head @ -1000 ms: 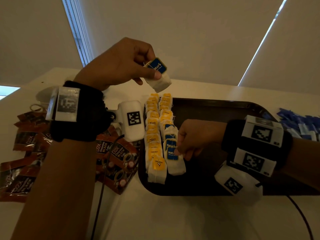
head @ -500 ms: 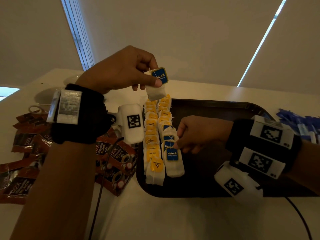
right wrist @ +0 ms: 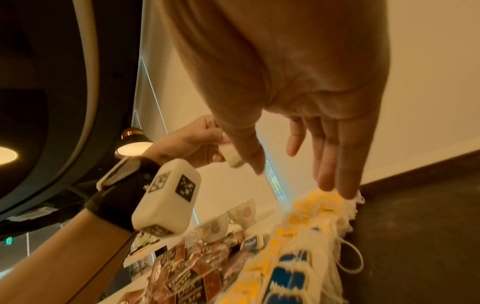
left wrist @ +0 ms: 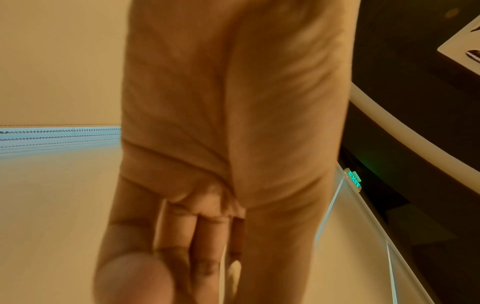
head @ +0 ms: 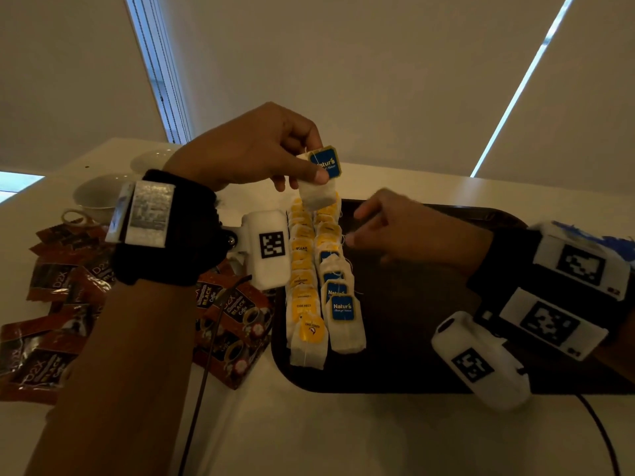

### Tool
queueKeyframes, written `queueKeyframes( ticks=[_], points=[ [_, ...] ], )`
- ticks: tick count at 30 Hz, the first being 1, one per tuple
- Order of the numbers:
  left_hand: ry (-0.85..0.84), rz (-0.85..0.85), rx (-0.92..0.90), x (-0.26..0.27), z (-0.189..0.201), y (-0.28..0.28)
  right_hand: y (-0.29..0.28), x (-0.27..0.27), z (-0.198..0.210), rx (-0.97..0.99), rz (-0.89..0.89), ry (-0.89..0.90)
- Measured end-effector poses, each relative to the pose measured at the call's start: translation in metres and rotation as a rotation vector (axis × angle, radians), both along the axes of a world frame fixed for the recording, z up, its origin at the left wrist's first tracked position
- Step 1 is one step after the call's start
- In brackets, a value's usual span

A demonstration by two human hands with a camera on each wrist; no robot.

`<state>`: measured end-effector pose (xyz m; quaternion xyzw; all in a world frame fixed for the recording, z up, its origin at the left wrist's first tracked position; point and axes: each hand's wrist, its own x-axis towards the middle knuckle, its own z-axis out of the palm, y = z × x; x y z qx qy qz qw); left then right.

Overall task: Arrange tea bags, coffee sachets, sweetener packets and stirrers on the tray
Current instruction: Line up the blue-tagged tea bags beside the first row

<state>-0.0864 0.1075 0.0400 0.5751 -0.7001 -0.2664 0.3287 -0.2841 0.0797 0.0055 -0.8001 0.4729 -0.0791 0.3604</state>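
White table [head: 309, 434] fills lower view. Two white floral teacups [head: 98, 197] at 9–10 o'clock, second cup [head: 151, 161] just behind first; also visible in right wrist view [right wrist: 211, 228]. Pale roller blinds [head: 378, 70] across top, bright window gaps at 11 and 2 o'clock. Ceiling lamp [right wrist: 132, 144] lit. Green exit sign [left wrist: 353, 178] glows at 3 o'clock.

Two rows of tea bags [head: 321, 286] lie side by side along the left end of the tray [head: 412, 372], which rests on the table [head: 343, 434]. Coffee sachets [head: 62, 304] lie heaped on the table left of the tray, with cups [head: 96, 197] behind them. A left hand [head: 247, 149] holds one tea bag [head: 318, 190] above the far end of the rows, and a right hand [head: 395, 228] hovers over the tray just right of them.
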Motion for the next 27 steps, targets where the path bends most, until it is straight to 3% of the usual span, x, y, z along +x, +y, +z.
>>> queueKeyframes(
  ticks=[3, 6, 13, 18, 22, 27],
  points=[
    [-0.019, -0.065, 0.042, -0.006, -0.002, -0.001, -0.005, 0.0, 0.007, -0.092, -0.084, -0.264],
    [-0.017, -0.107, 0.061, -0.012, -0.004, -0.004, -0.007, 0.0, 0.008, -0.104, -0.061, -0.394],
    [0.015, -0.152, 0.102, -0.022, -0.007, -0.006, -0.008, -0.004, 0.001, -0.108, -0.047, -0.509],
    [0.099, -0.098, 0.069, -0.017, -0.004, -0.005, -0.012, -0.011, 0.003, 0.008, -0.095, -0.602],
    [0.087, -0.082, 0.022, -0.022, -0.004, -0.005, -0.012, -0.012, 0.004, 0.075, -0.09, -0.611],
    [0.027, -0.156, 0.104, -0.022, -0.001, -0.001, -0.007, -0.017, 0.003, 0.107, -0.081, -0.527]
  ],
)
